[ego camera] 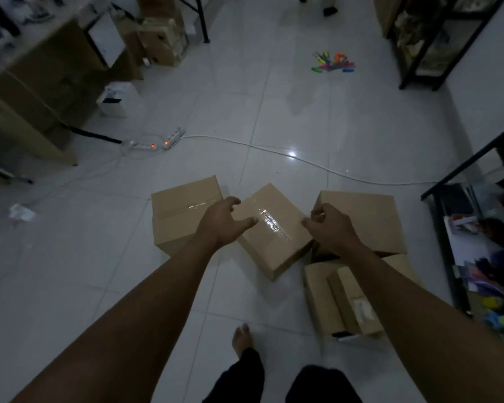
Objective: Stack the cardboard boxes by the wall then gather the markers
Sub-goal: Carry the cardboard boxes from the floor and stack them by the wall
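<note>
Several cardboard boxes lie on the white tile floor in front of me. A taped middle box [274,239] sits turned at an angle between a left box [178,210] and a right box [370,219]. An open box [323,298] with a smaller box [352,301] inside lies near my right foot. My left hand [224,221] hovers with spread fingers over the middle box's left edge. My right hand [329,225], fingers curled, hangs at its right edge; contact is unclear. A pile of coloured markers [333,63] lies far ahead on the floor.
A white cable [312,164] crosses the floor to power strips [169,139] with lit switches. Stacked cartons [41,91] and a white box [115,98] stand at left. Black metal shelving [445,216] lines the right side. Crumpled paper [21,212] lies at left. My bare foot [241,338] is below.
</note>
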